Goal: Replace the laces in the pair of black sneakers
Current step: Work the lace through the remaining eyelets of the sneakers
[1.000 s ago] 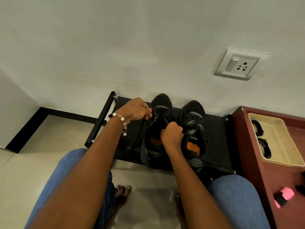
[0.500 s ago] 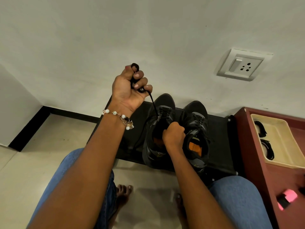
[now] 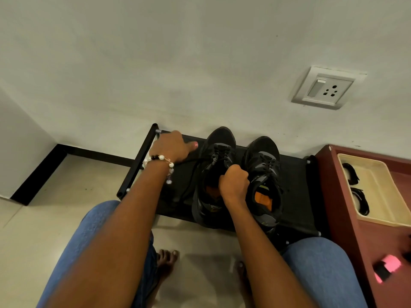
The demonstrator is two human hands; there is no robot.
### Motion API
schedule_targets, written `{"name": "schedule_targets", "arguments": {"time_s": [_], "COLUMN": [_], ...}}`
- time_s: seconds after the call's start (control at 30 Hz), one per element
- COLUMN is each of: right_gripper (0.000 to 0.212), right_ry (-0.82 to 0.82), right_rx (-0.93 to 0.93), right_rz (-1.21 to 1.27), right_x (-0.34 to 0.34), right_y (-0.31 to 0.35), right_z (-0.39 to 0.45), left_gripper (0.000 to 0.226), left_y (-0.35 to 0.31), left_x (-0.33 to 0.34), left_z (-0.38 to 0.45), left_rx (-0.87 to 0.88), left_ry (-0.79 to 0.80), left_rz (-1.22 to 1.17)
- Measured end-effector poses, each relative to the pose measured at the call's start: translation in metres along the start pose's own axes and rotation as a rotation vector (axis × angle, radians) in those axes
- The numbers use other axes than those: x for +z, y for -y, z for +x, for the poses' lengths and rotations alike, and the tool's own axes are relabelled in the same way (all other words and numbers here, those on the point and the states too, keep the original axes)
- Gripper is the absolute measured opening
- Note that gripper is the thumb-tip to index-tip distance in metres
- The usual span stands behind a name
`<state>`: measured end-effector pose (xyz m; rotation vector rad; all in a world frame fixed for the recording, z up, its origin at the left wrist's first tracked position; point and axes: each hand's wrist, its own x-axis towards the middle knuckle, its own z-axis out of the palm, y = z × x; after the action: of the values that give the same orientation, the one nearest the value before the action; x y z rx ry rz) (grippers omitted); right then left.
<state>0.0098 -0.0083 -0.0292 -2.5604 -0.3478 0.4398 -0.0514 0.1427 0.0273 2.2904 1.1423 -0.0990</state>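
Your left hand (image 3: 172, 146) reaches out over the far left part of the low black rack (image 3: 295, 196), back of the hand up, wrist bent slightly, thumb stretched toward the left sneaker (image 3: 213, 174). Its fingers curl downward out of sight, and a black lace (image 3: 189, 176) runs from under the hand toward the shoe's eyelets, with a loop of it trailing down onto the rack beside the shoe. The lace seems to be held in that grip, but you cannot see the fingers themselves, so how tightly they close is not clear. A beaded bracelet (image 3: 159, 162) sits on that wrist.

Your right hand (image 3: 233, 182) is balled into a fist at the opening of the left sneaker, knuckles forward, gripping the shoe's collar or tongue; which of the two is hidden by the hand. The forearm comes straight up from your right knee.

Both black sneakers stand side by side on the rack, toes toward the wall, heels toward you. The right sneaker (image 3: 263, 174) stands just beside your right fist, laces in place, an orange insole showing inside. An orange insole shows in the left shoe too.

To your right, a reddish-brown cabinet (image 3: 347, 218) carries a cream tray (image 3: 378, 196) holding dark coiled things that may be laces; they are too small to tell. A pink and black object (image 3: 388, 268) lies nearer you on the same top. A wall socket (image 3: 327, 88) sits above the rack.
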Motion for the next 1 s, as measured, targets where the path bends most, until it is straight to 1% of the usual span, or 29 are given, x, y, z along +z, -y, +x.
{"name": "schedule_targets", "arguments": {"time_s": [0.03,0.07,0.1,0.13,0.17,0.2,0.23,0.3,0.37,0.47,0.57,0.63,0.73,0.83,0.9,1.0], "right_gripper": [0.016,0.016,0.016,0.016,0.015,0.015,0.015,0.016,0.017,0.017,0.017,0.018,0.019,0.018,0.019,0.026], "right_ry": [0.001,0.001,0.002,0.003,0.002,0.0,0.0,-0.003,-0.004,-0.001,0.001,-0.001,0.01,0.063,0.12,0.203], "right_rx": [0.005,0.011,0.014,0.013,0.01,0.006,0.004,0.004,0.003,0.001,0.007,0.007,0.007,0.004,-0.015,-0.053], "right_rz": [-0.006,-0.012,-0.014,-0.013,-0.01,-0.006,-0.002,0.005,0.001,0.002,-0.004,0.002,0.006,0.006,-0.009,-0.054], "right_x": [0.0,-0.001,-0.001,-0.001,0.0,0.0,0.0,0.0,-0.001,-0.001,-0.002,-0.001,-0.001,-0.003,-0.009,-0.026], "right_y": [0.0,0.0,0.0,0.0,0.0,0.0,0.0,0.0,0.0,0.001,0.001,0.001,0.0,-0.001,0.0,0.007], "right_z": [0.0,0.0,0.001,0.001,0.001,0.001,0.001,0.001,0.0,-0.001,-0.001,-0.001,0.0,0.003,0.005,0.007], "left_gripper": [0.049,0.048,0.048,0.046,0.04,0.032,0.025,0.023,0.022,0.011,0.021,0.022,0.015,0.007,0.011,0.018], "left_y": [0.002,0.001,-0.001,-0.004,-0.007,-0.009,-0.011,-0.011,-0.01,-0.009,-0.013,-0.016,-0.022,-0.028,-0.033,-0.037], "left_x": [0.007,0.013,0.017,0.022,0.025,0.029,0.031,0.037,0.044,0.051,0.048,0.042,0.024,0.002,-0.011,-0.026], "left_z": [-0.001,-0.003,-0.004,-0.003,-0.001,0.004,0.007,0.012,0.01,0.009,0.012,0.014,0.01,0.001,-0.004,-0.009], "left_rx": [-0.038,-0.071,-0.077,-0.041,0.035,0.125,0.207,0.29,0.295,0.259,0.199,0.188,0.161,0.131,0.165,0.274], "left_ry": [0.027,0.019,-0.01,-0.046,-0.086,-0.106,-0.104,-0.043,-0.011,-0.074,-0.115,-0.077,0.011,0.013,0.021,0.026], "left_rz": [0.102,0.187,0.267,0.312,0.301,0.237,0.153,0.065,0.067,0.07,0.11,-0.061,-0.473,-0.834,-0.995,-1.094]}}
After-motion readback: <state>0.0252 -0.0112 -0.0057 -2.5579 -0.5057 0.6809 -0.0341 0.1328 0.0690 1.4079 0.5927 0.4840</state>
